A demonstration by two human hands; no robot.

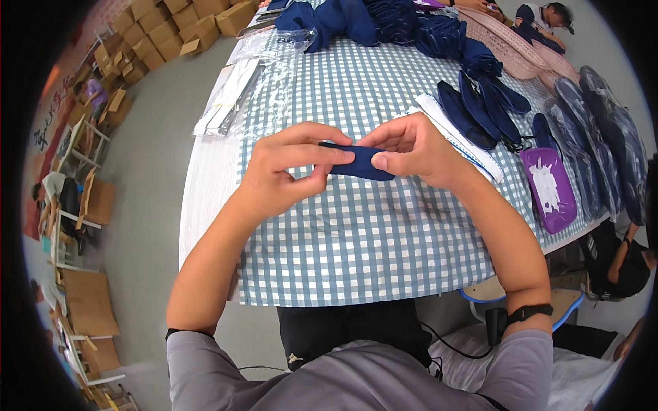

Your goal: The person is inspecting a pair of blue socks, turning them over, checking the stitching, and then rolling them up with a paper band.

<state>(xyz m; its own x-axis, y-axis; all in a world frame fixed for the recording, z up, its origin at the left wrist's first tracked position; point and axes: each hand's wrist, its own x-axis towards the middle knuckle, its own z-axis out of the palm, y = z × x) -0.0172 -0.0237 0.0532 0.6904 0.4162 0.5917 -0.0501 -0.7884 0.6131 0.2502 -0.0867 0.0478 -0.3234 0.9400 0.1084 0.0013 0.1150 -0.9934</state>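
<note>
Your left hand (284, 171) and right hand (418, 154) hold opposite ends of the navy fabric piece (363, 162) above the checked tabletop (329, 260), fingers (308, 156) pinched on it, presumably to steady it; the purple tray (566, 198) sits rightward, probably for easy reach.

upper left: stacked cardboard boxes (154, 35) | lower right: blue-edged seat (565, 301)

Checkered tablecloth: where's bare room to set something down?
Bare: checkered tablecloth from the left hand and right hand to its near edge, and beyond them between clear bag and white stack. Crowded: far edge, navy fabric pile; right side, navy pieces, purple tray, bagged bundles.
</note>
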